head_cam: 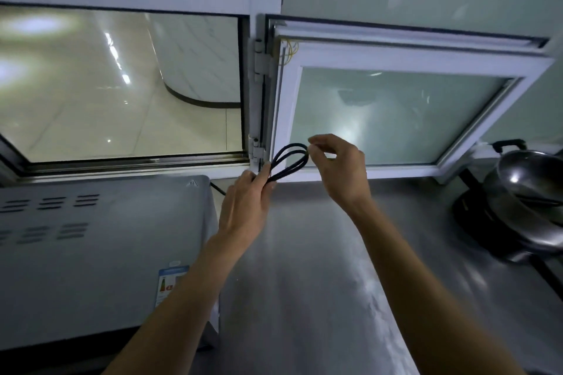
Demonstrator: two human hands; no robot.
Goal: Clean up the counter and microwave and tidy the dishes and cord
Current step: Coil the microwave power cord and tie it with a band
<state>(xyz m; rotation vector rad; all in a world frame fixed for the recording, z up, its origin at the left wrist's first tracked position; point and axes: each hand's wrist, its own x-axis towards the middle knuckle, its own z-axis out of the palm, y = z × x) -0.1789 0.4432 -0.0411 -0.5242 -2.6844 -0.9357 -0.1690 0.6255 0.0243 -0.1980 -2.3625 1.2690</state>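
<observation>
A black cord (289,161) is folded into a couple of loops above the back of the steel counter (320,268). My left hand (243,204) grips the lower end of the loops between thumb and fingers. The loops' upper bend is pinched by my right hand (338,167) with thumb and forefinger. A strand of the cord runs down behind the grey microwave (91,253), which stands at the left with its vented top and a label toward me.
An open white window sash (405,106) swings inward over the counter's back edge at the right. A steel pot with a black-handled lid (527,189) stands at the far right. The window frame and sill run behind the microwave.
</observation>
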